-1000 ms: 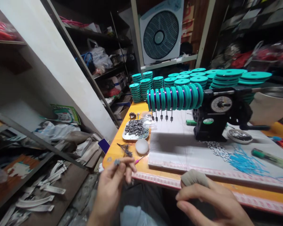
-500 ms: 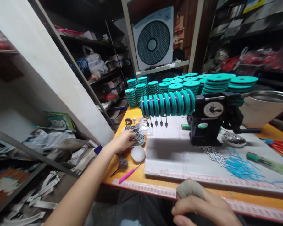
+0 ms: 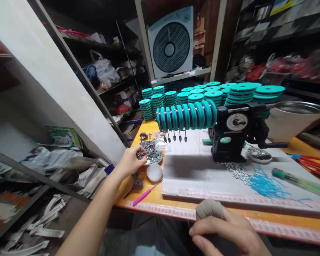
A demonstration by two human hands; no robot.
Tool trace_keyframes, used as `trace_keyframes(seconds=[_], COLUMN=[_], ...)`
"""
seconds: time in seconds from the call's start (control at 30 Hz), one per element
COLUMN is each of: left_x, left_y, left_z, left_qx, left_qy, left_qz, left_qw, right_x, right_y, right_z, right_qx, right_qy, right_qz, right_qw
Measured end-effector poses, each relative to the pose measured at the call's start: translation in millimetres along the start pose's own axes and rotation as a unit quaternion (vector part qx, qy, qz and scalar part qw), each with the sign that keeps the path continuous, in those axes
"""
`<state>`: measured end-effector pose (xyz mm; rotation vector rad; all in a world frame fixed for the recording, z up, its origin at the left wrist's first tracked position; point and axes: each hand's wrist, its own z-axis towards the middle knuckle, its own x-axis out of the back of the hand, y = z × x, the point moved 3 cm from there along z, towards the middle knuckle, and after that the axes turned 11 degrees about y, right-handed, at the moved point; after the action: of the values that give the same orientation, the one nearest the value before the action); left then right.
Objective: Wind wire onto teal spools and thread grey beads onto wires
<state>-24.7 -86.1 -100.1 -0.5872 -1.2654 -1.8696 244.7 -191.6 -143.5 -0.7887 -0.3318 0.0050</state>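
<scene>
My left hand [image 3: 130, 161] is at the near left edge of a dish [image 3: 158, 160] of small dark grey pellets [image 3: 149, 147]. Its thumb and fingertips are closed together; whatever they may hold is too small to make out. My right hand [image 3: 229, 229], a grey wrap [image 3: 209, 209] on one finger, hovers at the table's front edge. Its thumb and forefinger are brought together, and what is between them cannot be made out. A row of teal foam spools [image 3: 188, 115] wound with purple line sits on the shaft of a black hand-crank winder [image 3: 229, 131]. Several small dark weights [image 3: 180, 138] dangle below.
Teal spool stacks [image 3: 157, 101] line the back. Near my left hand lie a white round lid [image 3: 154, 172] and a pink-handled hook tool [image 3: 142, 197]. Blue strips [image 3: 268, 183], a small bowl [image 3: 259, 155], a green tube [image 3: 301, 183] and a metal pot [image 3: 296, 117] are rightward.
My left hand has drawn back to the left from over the pellets, uncovering more of the dish. My right hand stays nearly in place. The view has shifted slightly.
</scene>
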Motion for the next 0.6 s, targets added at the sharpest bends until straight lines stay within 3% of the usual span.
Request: trace_keyframes(seconds=[0.07,0.17,0.2,0.27,0.33,0.37,0.47,0.6], left_x=[2.0,-13.6,-22.3,-41.7,-55.0,-59.2,-64.4,-62.6], left_y=[17.6,50.7,59.0,72.7,83.0,86.1,89.8,91.8], left_z=[-31.0,-88.7,-107.5,-139.8,-160.1,-166.3,-175.4,-179.7], left_qx=[0.053,0.121,0.191,0.331,0.394,0.411,0.437,0.438], left_qy=[0.071,0.102,0.114,0.124,0.152,0.165,0.184,0.17], left_qz=[-0.053,-0.156,-0.281,-0.457,-0.535,-0.551,-0.562,-0.543], left_qw=[0.995,0.975,0.934,0.816,0.732,0.707,0.678,0.696], right_x=[-1.2,-5.1,-6.9,-10.9,-15.6,-18.0,-23.8,-27.5], right_y=[0.1,-3.5,-5.0,-7.7,-9.3,-10.0,-11.3,-11.8], right_z=[1.6,4.5,5.3,6.4,6.1,5.4,2.2,-0.2], right_qx=[0.003,0.007,0.002,-0.022,-0.064,-0.084,-0.137,-0.172], right_qy=[-0.001,0.007,0.01,0.01,-0.013,-0.028,-0.066,-0.067], right_qz=[-0.014,-0.029,-0.033,-0.035,-0.019,-0.004,0.042,0.076], right_qw=[1.0,1.0,0.999,0.999,0.998,0.996,0.987,0.98])
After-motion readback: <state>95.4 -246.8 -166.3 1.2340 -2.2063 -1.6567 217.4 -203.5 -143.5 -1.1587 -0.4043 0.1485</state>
